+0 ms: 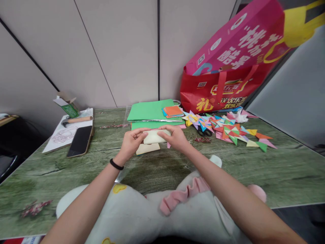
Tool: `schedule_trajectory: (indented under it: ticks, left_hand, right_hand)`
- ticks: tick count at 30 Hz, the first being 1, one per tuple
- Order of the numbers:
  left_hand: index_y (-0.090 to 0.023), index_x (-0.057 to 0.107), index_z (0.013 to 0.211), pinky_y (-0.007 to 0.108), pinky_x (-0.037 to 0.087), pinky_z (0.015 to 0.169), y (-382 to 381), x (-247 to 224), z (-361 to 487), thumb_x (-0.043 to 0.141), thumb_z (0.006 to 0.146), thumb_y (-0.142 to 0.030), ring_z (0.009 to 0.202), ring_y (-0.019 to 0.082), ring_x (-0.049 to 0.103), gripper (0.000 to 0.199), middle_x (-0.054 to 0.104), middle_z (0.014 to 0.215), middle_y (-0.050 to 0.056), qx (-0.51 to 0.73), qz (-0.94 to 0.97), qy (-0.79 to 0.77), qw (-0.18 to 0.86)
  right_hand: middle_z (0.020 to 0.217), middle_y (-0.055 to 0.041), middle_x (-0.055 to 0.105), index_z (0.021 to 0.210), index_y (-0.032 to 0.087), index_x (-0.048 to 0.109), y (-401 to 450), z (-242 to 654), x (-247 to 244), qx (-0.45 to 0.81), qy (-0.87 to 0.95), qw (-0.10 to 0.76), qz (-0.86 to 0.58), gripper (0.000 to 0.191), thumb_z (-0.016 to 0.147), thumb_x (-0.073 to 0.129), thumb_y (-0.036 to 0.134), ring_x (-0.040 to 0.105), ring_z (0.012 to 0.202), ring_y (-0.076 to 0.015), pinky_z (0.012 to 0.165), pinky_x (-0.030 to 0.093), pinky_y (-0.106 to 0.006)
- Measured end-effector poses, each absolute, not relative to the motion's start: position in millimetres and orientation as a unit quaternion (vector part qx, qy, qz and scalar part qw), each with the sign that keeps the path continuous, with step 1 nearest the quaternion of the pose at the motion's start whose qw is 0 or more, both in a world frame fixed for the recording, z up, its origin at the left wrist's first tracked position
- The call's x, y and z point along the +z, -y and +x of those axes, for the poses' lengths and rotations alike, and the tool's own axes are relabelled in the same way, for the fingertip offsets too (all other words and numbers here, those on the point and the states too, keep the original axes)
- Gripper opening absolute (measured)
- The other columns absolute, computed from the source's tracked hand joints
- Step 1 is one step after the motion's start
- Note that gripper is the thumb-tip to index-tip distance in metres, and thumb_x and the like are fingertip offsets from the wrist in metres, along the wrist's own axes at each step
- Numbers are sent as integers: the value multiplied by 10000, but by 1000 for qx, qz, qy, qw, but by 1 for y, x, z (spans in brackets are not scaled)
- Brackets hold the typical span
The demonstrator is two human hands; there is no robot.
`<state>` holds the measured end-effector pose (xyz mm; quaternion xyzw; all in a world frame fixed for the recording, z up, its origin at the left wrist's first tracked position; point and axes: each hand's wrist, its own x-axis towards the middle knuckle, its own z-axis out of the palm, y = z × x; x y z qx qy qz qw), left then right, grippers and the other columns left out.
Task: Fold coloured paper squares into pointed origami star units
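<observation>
Left hand [130,140] and right hand [177,136]: fingers clamped on pale paper [152,137] above table [286,169]. Beyond: green sheets [147,110], red bag [194,91]. Left: phone [80,141], hammer [80,119]. Right: folded pieces [231,131]. Plush toy [137,213] below forearms.

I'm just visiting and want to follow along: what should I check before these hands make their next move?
1. Left hand gripping the paper: ok, thumb on its left end.
2. Right hand gripping it too: ok, thumb on its right end.
3. Paper's edges lined up: cannot tell, too small to see.
4. Phone out of the way: ok, lying off to the left.
5. Hammer out of the way: ok, also to the left, beyond the phone.
6. Scissors closed: cannot tell, blades out of sight.
</observation>
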<state>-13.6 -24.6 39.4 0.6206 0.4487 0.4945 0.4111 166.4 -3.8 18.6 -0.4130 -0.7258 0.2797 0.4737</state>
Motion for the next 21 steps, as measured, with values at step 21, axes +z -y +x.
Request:
schedule_trajectory:
  ticks: [21]
  left_hand:
    - [-169,702,892,181,368,486,17,27,-19,637,693,-303,534,83,502,249,671,673,11,532,628,-455,340]
  right_hand:
    - [643,-5,576,802,144,587,0,165,16,440,600,545,-385,299,651,636,398,501,554,-103,499,373,-222]
